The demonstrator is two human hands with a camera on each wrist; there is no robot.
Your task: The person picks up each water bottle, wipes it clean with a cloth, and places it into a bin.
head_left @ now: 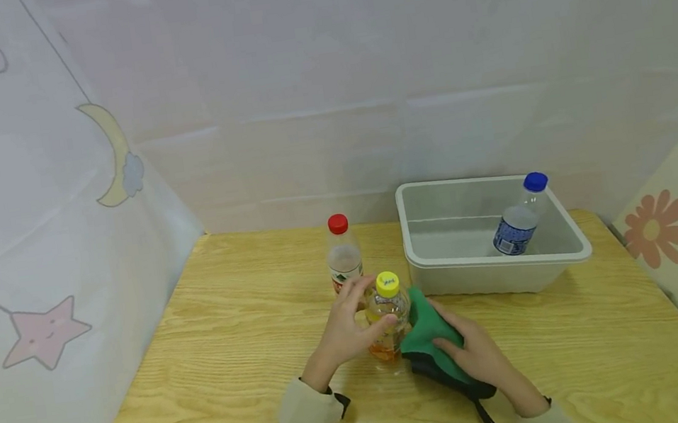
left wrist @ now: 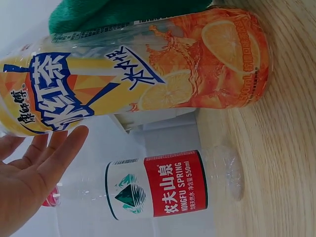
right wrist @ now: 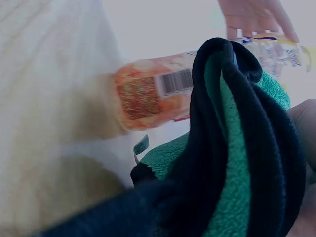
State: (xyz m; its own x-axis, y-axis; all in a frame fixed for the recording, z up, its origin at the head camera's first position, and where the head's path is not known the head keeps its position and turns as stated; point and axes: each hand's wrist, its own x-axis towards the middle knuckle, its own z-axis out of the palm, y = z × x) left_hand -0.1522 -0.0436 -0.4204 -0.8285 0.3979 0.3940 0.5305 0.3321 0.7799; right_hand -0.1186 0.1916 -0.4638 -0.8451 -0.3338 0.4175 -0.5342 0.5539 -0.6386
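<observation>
An iced tea bottle [head_left: 387, 344] with a yellow cap and an orange-and-yellow label stands upright on the table. My left hand [head_left: 344, 329] holds it near the top, the thumb in front and the fingers behind. In the left wrist view, its fingers [left wrist: 69, 148] lie along the label's upper end. On the bottle's right side is a green cloth [head_left: 425, 325] with black edging, folded in layers in the right wrist view. My right hand [head_left: 478, 350] grips this cloth against the bottle; part of that hand is hidden behind the folds.
A clear water bottle [head_left: 342, 250] with a red cap stands just behind the left hand. Back right, a white plastic bin [head_left: 489, 274] holds a blue-capped bottle [head_left: 513, 228] leaning inside. Wood-grain table [head_left: 221, 341] spreads to the left; a pale curtain [head_left: 299, 102] rises behind.
</observation>
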